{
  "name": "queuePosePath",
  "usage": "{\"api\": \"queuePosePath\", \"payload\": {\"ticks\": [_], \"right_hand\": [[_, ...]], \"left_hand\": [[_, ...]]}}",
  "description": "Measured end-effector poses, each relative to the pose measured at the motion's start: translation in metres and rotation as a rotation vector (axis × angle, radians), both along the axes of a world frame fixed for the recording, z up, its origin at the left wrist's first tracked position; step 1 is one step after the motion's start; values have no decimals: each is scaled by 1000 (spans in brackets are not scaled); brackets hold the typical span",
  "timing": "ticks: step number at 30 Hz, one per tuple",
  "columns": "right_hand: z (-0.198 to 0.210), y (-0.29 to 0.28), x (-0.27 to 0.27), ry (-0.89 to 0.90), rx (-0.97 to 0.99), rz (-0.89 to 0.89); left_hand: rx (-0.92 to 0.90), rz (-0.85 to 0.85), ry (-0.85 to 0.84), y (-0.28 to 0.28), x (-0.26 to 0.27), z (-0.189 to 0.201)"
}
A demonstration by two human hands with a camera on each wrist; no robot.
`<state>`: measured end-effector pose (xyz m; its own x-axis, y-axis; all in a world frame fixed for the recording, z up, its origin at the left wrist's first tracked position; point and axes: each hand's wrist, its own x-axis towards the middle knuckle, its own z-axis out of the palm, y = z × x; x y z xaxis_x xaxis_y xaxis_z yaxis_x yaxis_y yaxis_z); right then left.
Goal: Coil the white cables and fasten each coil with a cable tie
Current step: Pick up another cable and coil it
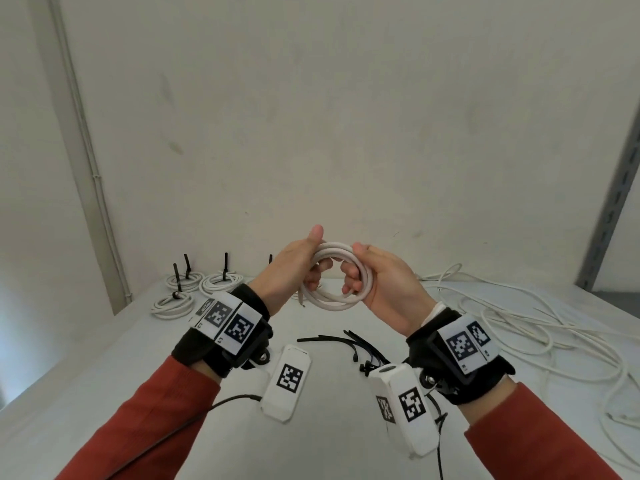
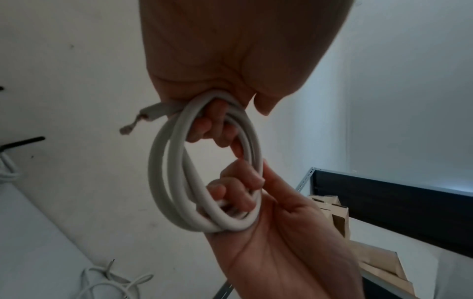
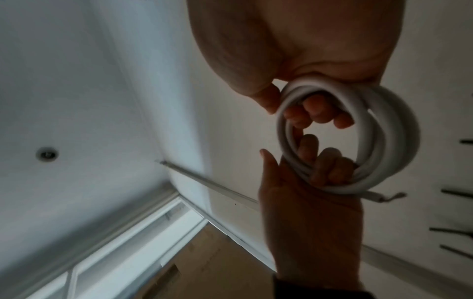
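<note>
I hold a small white cable coil up in front of me above the table. My left hand grips its left side, fingers curled through the loop. My right hand grips the right side the same way. In the left wrist view the coil hangs from my left fingers, and a bare cable end sticks out beside them. The right wrist view shows the coil gripped by both hands. Loose black cable ties lie on the table below my hands.
Three tied coils with upright black tie tails sit at the back left of the white table. A tangle of loose white cables covers the right side. A metal shelf upright stands at the right.
</note>
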<state>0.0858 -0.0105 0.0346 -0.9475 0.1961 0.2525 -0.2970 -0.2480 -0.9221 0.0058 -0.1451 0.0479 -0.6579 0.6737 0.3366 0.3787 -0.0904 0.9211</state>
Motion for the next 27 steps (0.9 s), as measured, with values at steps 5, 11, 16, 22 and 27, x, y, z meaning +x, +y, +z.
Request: {"api": "queuePosePath", "payload": {"ticks": [5, 11, 16, 22, 27], "right_hand": [[1, 0, -3, 4, -18, -59], [1, 2, -8, 63, -126, -69], [-1, 3, -14, 166, -205, -97], [-11, -4, -22, 236, -233, -164], [-26, -4, -28, 230, -314, -191]], "left_hand": [[-59, 32, 50, 2, -6, -4], [46, 138, 43, 3, -13, -13], [285, 38, -441, 10, -7, -30], [370, 92, -633, 21, -2, -29], [266, 115, -543, 24, -6, -28]]}}
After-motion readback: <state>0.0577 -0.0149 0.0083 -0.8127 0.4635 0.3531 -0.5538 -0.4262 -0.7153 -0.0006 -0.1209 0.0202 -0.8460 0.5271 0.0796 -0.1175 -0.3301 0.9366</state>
